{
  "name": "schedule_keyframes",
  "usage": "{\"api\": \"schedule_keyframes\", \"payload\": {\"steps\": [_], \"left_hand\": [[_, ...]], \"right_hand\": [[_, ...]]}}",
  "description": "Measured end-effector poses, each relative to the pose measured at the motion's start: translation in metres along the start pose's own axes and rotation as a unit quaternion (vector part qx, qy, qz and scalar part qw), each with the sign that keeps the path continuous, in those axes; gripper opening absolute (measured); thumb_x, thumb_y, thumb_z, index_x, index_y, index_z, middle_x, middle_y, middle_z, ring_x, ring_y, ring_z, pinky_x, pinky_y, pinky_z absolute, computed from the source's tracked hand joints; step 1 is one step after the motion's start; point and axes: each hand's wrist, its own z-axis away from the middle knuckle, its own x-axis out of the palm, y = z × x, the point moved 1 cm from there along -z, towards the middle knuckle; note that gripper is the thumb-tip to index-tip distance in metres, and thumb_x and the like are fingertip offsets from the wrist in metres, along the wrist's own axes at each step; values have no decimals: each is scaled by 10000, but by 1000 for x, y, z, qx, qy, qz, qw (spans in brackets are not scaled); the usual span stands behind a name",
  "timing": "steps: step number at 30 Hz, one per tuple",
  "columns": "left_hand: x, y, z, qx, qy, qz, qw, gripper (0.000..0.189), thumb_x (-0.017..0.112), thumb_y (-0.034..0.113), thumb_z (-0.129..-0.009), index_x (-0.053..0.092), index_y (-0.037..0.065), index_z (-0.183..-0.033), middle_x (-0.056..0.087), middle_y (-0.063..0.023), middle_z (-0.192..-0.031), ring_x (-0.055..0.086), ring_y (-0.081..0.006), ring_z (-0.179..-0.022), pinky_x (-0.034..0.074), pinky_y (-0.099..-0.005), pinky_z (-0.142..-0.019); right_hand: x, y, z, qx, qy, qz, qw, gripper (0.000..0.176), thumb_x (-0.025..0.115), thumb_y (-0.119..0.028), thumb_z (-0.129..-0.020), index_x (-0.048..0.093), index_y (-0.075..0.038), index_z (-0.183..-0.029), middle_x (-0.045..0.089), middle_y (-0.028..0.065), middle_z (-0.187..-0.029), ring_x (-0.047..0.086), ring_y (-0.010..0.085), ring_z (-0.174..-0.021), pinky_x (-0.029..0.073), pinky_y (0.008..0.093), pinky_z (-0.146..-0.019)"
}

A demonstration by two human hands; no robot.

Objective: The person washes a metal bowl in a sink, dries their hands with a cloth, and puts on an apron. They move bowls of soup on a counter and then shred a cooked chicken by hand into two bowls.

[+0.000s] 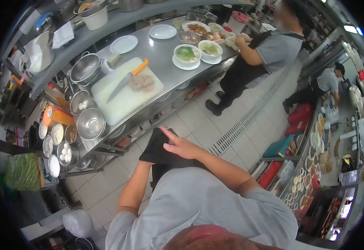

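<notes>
My right hand (pixel 181 146) lies with fingers apart on a black cloth (pixel 159 150) held in front of my grey shirt. My left forearm runs up to the cloth, and my left hand is hidden under it. Beyond my hands stands a steel counter (pixel 165 62). On it lies a white cutting board (pixel 119 102) with an orange-handled knife (pixel 127 79) and a pile of raw meat (pixel 141 83).
Two bowls of soup (pixel 187 54), white plates (pixel 123 43), metal bowls (pixel 90 123) and a tub of eggs (pixel 65 154) stand on the counter. A person in a grey shirt (pixel 273 50) works at its far end. Another person (pixel 327 81) bends further back. A floor grate (pixel 244 121) crosses the tiled aisle.
</notes>
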Motion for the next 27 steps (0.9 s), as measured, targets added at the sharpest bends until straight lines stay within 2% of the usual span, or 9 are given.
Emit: {"api": "schedule_keyframes", "payload": {"steps": [4,10,12,15,17,20,22,24,27], "left_hand": [[39,7,-23,-370,47,282,884,354,653,371,-948,694,31,-1035,672,-79,-867,629,-156,-791,496,-283,-638],[43,-75,-24,77,-57,0,995,184,708,154,-849,678,39,-989,717,-94,-993,692,-183,-781,561,-340,-609],[50,-26,-24,-94,-122,-114,982,243,667,213,-856,678,18,-1000,723,-145,-922,699,-265,-843,561,-407,-702],[79,-26,-35,-167,-156,-453,862,290,569,300,-882,665,28,-916,704,-209,-949,661,-415,-913,527,-492,-802],[79,-32,-38,-175,-117,-333,919,301,562,317,-892,671,38,-929,710,-187,-961,666,-391,-929,520,-487,-805],[57,-43,-26,-179,-43,-342,922,346,561,365,-916,698,65,-1020,711,-168,-1002,666,-367,-961,511,-461,-824],[47,-38,-3,-199,38,-367,908,374,580,389,-915,705,64,-1051,710,-180,-1005,672,-358,-956,515,-444,-829],[44,-38,18,-238,85,-349,902,381,610,388,-908,708,52,-1059,712,-187,-999,680,-346,-947,521,-425,-826],[56,-20,37,-293,132,-316,893,375,651,363,-898,709,29,-1059,717,-197,-989,693,-333,-925,529,-405,-813]], "right_hand": [[-14,48,-18,137,-258,-421,859,699,459,-713,-939,567,-172,-1367,673,67,-1096,670,167,-930,568,321,-717],[4,34,10,104,83,-399,907,354,710,-368,-914,680,-97,-1140,701,29,-972,680,161,-837,566,309,-722],[-5,69,9,75,57,-319,943,304,707,-351,-889,713,-81,-1029,722,71,-849,684,203,-740,550,344,-684],[-40,145,16,77,145,155,974,295,683,-281,-878,707,-11,-993,704,117,-796,658,235,-684,531,354,-679],[-63,210,33,97,182,106,973,266,653,-248,-858,701,-2,-948,687,167,-762,633,277,-621,517,348,-644],[-99,326,96,181,239,228,927,494,641,-405,-852,673,4,-1128,659,238,-1167,602,402,-1147,487,476,-933],[-122,418,146,260,221,203,918,501,662,-415,-861,673,37,-1076,692,223,-1067,681,380,-942,530,475,-783],[-130,412,205,406,296,-117,857,412,703,-373,-864,692,36,-906,697,181,-874,679,305,-743,510,458,-601],[-151,452,223,414,256,-72,871,372,740,-338,-856,681,24,-795,647,131,-732,621,237,-627,461,419,-497]]}}
